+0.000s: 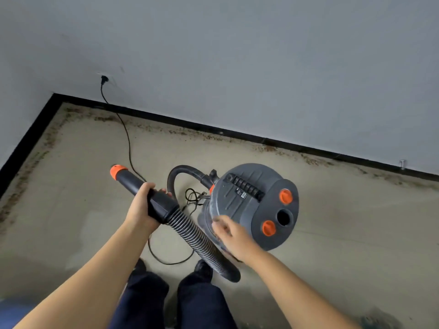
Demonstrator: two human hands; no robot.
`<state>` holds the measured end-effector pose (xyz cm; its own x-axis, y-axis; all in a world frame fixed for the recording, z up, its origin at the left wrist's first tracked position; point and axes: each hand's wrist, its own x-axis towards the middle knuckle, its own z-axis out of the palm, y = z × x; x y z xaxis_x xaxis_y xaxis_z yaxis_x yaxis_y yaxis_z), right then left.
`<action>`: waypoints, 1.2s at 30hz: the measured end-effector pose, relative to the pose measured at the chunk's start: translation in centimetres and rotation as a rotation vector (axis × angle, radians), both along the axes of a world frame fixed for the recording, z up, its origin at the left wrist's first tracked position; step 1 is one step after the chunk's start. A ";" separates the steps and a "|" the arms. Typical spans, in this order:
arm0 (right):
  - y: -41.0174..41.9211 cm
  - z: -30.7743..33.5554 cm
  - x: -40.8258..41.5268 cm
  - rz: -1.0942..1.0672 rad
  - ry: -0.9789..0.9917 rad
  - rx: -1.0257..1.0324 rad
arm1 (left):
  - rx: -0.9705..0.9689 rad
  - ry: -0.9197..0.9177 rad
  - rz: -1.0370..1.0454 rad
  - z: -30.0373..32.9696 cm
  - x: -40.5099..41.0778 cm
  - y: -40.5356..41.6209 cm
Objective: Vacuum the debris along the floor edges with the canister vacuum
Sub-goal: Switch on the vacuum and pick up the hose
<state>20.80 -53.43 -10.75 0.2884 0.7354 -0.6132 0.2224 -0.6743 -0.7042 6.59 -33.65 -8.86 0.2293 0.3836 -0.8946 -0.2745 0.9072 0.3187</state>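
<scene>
A grey canister vacuum with orange knobs stands on the floor in front of my feet. My left hand grips the black hose handle, whose orange-tipped end points up and left. The ribbed hose runs from the handle down past my right shoe. My right hand hovers at the near edge of the canister lid, fingers loosely bent and blurred, holding nothing. Brown debris lies in a line along the black baseboard of the far wall and along the left wall.
A black power cord runs from a wall socket across the floor to the vacuum, with loose loops beside the canister. A small metal doorstop sits on the baseboard at right. Open beige floor lies to the right.
</scene>
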 end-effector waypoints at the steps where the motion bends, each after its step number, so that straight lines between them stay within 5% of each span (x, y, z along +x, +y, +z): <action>1: -1.4 -0.9 1.8 -0.112 -0.084 -0.019 | 0.011 0.020 0.005 -0.2 0.0 -0.2; 6: -7.3 -5.3 9.5 -0.364 -0.480 -0.242 | 0.067 0.073 0.015 -0.6 0.3 -1.4; 14: -7.6 -8.0 10.5 -0.108 -0.523 -0.374 | 0.098 0.161 -0.049 -1.0 0.9 -3.1; 32: -6.5 -9.1 10.8 -0.200 -0.556 -0.454 | 0.127 0.233 -0.095 -0.5 2.3 -4.6; 36: -5.8 -8.2 11.5 -0.080 -0.543 -0.537 | 0.151 0.244 -0.106 -0.2 2.1 -4.3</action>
<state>32.32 -59.22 -18.97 0.6911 0.3412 -0.6371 0.3799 -0.9214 -0.0815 8.68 -37.95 -9.11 0.0601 0.5017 -0.8629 -0.0799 0.8642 0.4969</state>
